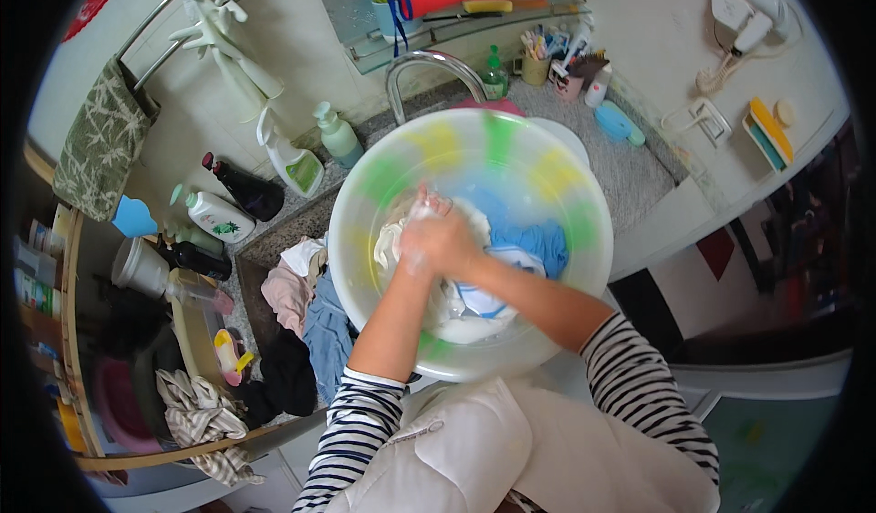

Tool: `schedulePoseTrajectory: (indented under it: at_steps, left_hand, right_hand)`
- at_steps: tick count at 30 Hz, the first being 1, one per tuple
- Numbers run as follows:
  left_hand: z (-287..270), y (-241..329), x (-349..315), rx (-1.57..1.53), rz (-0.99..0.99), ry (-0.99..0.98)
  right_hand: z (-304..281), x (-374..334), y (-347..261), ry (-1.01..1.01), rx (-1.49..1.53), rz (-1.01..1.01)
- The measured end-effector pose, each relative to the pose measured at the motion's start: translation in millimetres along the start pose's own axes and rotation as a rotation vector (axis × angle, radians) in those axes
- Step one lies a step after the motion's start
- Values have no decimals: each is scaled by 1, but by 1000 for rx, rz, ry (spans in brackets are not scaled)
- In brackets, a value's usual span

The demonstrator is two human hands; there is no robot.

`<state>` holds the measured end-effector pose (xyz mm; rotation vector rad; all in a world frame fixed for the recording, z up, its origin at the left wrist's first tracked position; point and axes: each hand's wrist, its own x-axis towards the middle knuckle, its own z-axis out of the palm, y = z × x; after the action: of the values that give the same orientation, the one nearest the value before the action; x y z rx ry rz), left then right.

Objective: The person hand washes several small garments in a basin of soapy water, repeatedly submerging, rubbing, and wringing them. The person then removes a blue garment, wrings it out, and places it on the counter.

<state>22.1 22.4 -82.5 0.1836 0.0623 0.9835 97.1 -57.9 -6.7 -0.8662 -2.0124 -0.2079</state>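
A large white plastic basin (587, 239) with green and yellow patches holds cloudy, sudsy water. Over its middle, my right hand (447, 239) is closed against my left hand (415, 254), and foam coats both. The fingers are slightly smeared by motion; whatever they grip is hidden. Cream-white cloth (390, 239) lies in the water just beside and under the hands. To their right, a blue cloth (542, 247) is bunched up. A white piece with blue edging (479, 301) rests below my right wrist.
A curved metal faucet (436, 60) rises behind the basin. Pink, blue and black clothes (328, 335) are heaped at the left in the stone sink. A spray bottle (294, 162), a green pump bottle (338, 136) and other bottles line the counter. A blue soap dish (619, 123) sits far right.
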Motion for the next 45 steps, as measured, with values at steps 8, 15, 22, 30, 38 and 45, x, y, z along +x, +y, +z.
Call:
schedulePoseTrajectory:
  at_steps: [8, 15, 22, 30, 38, 45]
  left_hand:
    - [-21, 20, 3, 146, -215, -498]
    - [42, -20, -11, 344, -45, -89]
    - [92, -28, -21, 409, -147, 348]
    - [53, -29, -18, 546, 37, 358]
    - [98, -23, -36, 809, -81, 613]
    - [139, -5, -43, 1448, -353, 336]
  right_hand:
    - [-12, 14, -21, 100, 206, 94]
    - [-19, 4, 26, 239, 112, 323]
    - [-20, -7, 57, 135, 35, 515]
    - [-1, -15, 60, 153, 120, 452]
    - [-16, -6, 39, 72, 146, 341]
    - [-39, -8, 98, 301, 368, 933]
